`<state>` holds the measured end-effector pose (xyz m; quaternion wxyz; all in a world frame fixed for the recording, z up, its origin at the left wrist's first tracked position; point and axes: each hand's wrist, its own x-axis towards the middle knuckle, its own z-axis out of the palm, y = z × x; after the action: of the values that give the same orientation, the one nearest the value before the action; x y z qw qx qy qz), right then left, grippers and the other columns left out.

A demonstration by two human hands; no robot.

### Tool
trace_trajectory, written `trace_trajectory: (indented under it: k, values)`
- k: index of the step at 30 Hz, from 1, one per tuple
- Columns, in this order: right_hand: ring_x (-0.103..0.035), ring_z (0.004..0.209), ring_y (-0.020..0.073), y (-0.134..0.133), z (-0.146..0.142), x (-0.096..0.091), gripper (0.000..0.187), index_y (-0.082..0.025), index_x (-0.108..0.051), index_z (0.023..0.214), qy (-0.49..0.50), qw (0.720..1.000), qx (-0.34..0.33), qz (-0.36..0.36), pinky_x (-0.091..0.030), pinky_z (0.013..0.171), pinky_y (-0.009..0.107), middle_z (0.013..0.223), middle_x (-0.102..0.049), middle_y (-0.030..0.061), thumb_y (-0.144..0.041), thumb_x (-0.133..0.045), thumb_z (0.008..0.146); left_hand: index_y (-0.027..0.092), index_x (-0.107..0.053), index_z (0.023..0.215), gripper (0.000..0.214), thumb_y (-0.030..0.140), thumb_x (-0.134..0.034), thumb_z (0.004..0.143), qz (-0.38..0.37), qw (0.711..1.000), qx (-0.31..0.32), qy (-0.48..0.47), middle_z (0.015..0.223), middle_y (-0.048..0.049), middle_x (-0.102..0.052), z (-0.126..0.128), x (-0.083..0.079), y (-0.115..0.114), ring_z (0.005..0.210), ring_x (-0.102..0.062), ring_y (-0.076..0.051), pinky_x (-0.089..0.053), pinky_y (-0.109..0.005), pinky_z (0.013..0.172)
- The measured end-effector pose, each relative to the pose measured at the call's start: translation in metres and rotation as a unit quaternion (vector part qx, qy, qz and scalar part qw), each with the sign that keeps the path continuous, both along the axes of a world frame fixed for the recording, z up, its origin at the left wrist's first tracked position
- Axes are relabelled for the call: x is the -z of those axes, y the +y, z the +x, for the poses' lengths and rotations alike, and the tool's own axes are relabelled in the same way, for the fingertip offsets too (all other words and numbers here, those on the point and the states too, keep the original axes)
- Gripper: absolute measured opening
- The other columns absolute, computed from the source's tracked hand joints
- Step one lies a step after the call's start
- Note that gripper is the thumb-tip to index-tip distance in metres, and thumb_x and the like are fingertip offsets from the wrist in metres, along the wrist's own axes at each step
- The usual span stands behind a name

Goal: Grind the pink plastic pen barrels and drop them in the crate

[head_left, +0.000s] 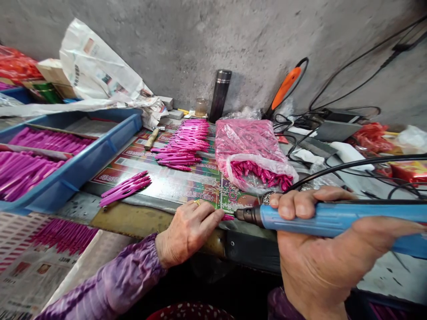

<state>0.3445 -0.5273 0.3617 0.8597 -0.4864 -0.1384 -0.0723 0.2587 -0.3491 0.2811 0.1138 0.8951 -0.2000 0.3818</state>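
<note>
My left hand (188, 229) rests on the table's near edge, fingers pinched round a small pink piece (228, 217) whose tip pokes out to the right. My right hand (320, 249) is wrapped round a blue corded hand tool (333, 218). The tool's dark metal nose (248, 215) points left and meets the pink tip. Past the hands lies a clear plastic bag (253, 153) full of pink parts. A neat stack of pink pen barrels (185, 144) sits further left. A small bundle of pink barrels (126, 187) lies nearer the table edge.
A blue tray (80, 164) at the left holds rows of pink barrels. More barrels (63, 233) lie on newspaper below it. A hammer (152, 138), a black flask (220, 95), an orange-handled tool (285, 89) and tangled black cables (333, 129) crowd the back and right.
</note>
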Motion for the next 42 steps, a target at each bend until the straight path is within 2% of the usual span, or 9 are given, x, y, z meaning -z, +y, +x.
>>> trace_trajectory:
  k: [16,22,33,42]
  values:
    - [-0.047,0.049,0.0106,-0.0022,0.0019,0.0018,0.066,-0.024,-0.055,0.076,-0.003,1.000,0.006,-0.006,-0.052,0.058,0.031,0.054,-0.048,-0.0083,-0.086,-0.073,0.065,0.013,-0.063,0.110,0.018,0.013,-0.046,0.106,-0.013,1.000,0.004,-0.005,0.087,-0.0061,-0.072,-0.0015,-0.0045,-0.0012,0.076,-0.069,-0.016,-0.055,-0.028,0.066]
    - [-0.048,0.049,0.0107,-0.0020,0.0010,0.0026,0.065,-0.024,-0.055,0.076,-0.006,1.000,0.007,-0.007,-0.053,0.058,0.031,0.054,-0.048,-0.0082,-0.086,-0.072,0.067,0.011,-0.060,0.116,0.018,0.011,-0.046,0.105,-0.003,1.000,0.010,-0.003,0.087,-0.0064,-0.071,-0.0002,-0.0025,-0.0016,0.075,-0.067,-0.017,-0.055,-0.030,0.067]
    - [-0.049,0.049,0.0110,-0.0017,0.0007,0.0037,0.064,-0.024,-0.055,0.076,-0.012,1.000,-0.001,-0.004,-0.053,0.059,0.031,0.055,-0.049,-0.0077,-0.085,-0.071,0.069,0.013,-0.059,0.109,0.017,0.011,-0.042,0.108,-0.004,1.000,0.009,0.029,0.087,-0.0052,-0.069,-0.0017,-0.0057,-0.0023,0.074,-0.063,-0.017,-0.051,-0.029,0.065]
    - [-0.050,0.049,0.0107,-0.0035,0.0016,0.0042,0.061,-0.023,-0.057,0.076,-0.017,1.000,-0.011,0.011,-0.054,0.059,0.031,0.055,-0.050,-0.0078,-0.082,-0.074,0.069,0.014,-0.060,0.111,0.018,0.013,-0.042,0.108,-0.008,1.000,-0.009,0.026,0.090,-0.0065,-0.072,0.0011,0.0010,-0.0027,0.077,-0.065,-0.017,-0.052,-0.030,0.067]
